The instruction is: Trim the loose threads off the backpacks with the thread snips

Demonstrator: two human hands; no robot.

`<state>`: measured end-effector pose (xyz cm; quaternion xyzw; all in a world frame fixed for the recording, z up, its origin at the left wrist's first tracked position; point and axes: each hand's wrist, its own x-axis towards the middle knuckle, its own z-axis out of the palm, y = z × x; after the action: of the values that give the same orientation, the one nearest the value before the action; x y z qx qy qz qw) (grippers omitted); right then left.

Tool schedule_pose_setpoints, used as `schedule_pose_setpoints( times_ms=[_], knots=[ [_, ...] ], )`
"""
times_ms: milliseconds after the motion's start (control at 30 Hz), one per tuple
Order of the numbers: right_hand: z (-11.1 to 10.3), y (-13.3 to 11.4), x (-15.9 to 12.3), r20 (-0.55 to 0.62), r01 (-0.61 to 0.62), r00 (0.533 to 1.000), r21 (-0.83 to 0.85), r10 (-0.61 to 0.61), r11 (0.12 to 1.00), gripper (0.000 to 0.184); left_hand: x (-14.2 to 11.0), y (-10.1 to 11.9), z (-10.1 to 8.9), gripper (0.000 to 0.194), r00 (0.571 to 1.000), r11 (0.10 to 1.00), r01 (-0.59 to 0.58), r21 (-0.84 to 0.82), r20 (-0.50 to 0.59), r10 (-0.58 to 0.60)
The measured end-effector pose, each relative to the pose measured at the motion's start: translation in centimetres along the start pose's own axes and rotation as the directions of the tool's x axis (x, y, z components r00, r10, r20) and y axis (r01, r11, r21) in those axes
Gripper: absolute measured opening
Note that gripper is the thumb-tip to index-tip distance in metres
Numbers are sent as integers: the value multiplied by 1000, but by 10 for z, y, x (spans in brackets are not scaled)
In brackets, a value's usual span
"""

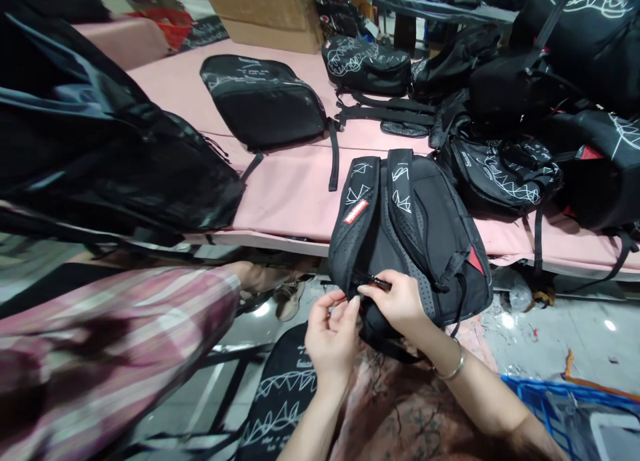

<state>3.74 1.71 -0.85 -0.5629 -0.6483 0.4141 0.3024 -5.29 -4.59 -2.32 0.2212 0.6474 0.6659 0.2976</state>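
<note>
Has the black backpack [425,227], straps up, at the front edge of the pink table [285,201], pinching at its low end with the left hand [333,327] and holding a thin dark tool [383,283] tight in the right hand [400,304], with a flat black bag [265,104] behind, then a brown box [265,14].

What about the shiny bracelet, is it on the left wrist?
No, the shiny bracelet is on the right wrist, and the left wrist is bare.

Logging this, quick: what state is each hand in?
Left hand: fingers curled at the backpack; whether they grip it can't be told.
Right hand: closed, holding a small dark tool.
</note>
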Motion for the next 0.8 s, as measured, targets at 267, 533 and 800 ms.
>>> schedule_pose_setpoints(
  times_ms=[267,533,800],
  knots=[
    [14,28,4,399,-426,904,816,152,390,23,9,-4,1,40,980,942,200,-270,77,-185],
    [21,42,-2,605,-604,796,792,15,95,45,12,-6,3,44,947,880,321,-350,144,-288],
    [19,42,-3,631,-632,775,775,-36,-8,19,15,-19,-3,17,996,984,47,-174,83,-33]
  ],
)
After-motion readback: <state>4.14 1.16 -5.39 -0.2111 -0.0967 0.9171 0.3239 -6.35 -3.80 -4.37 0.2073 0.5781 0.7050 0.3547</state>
